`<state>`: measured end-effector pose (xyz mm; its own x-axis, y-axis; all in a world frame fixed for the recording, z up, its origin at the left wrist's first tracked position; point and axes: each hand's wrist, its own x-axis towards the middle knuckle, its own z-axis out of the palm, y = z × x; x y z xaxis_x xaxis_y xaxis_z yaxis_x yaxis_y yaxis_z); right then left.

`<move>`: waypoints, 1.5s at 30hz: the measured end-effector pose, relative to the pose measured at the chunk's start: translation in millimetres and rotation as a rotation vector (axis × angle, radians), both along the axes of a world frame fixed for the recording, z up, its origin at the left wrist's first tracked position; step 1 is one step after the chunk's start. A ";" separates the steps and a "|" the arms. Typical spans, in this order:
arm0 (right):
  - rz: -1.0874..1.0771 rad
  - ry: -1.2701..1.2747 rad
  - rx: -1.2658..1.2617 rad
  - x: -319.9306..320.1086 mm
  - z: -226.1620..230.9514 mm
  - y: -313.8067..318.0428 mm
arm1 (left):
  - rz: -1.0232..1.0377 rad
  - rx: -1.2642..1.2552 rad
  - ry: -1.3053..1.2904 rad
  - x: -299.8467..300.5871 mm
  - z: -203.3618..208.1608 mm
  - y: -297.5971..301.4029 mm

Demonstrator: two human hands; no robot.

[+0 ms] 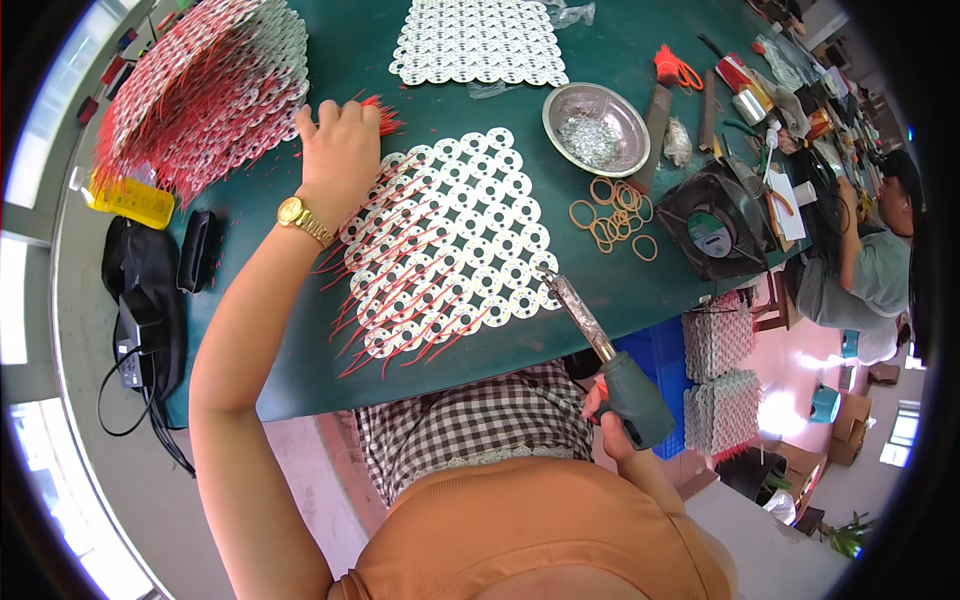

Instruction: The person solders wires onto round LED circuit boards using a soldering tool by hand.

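A panel of joined round white circuit boards lies on the green table before me. Thin red wires stick out from its left and near rows, while the far right boards are bare. My left hand, with a gold watch at the wrist, curls over a bundle of red wires past the panel's far left corner; its fingertips are partly hidden. In my right hand is a soldering iron with a dark green handle. Its tip reaches the panel's right edge; exact contact is unclear.
Wired panels are piled at the far left, near a yellow bottle. Another white panel lies at the back. To the right are a metal bowl, rubber bands, a black fan and scissors. Another person sits beyond.
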<state>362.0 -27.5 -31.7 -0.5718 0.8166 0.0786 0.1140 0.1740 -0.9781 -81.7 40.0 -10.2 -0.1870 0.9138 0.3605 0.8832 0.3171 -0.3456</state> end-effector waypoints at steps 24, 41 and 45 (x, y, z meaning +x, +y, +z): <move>0.195 -0.115 0.100 10.2 -29.6 12.0 | 0.076 0.600 -1.198 -45.2 -23.6 -101.7; 0.133 -0.330 0.531 -19.6 17.8 16.1 | -0.028 0.613 -1.180 24.9 35.1 -133.6; 0.168 -0.339 0.356 -2.1 6.7 13.8 | -0.219 0.369 -1.081 110.3 44.6 -143.4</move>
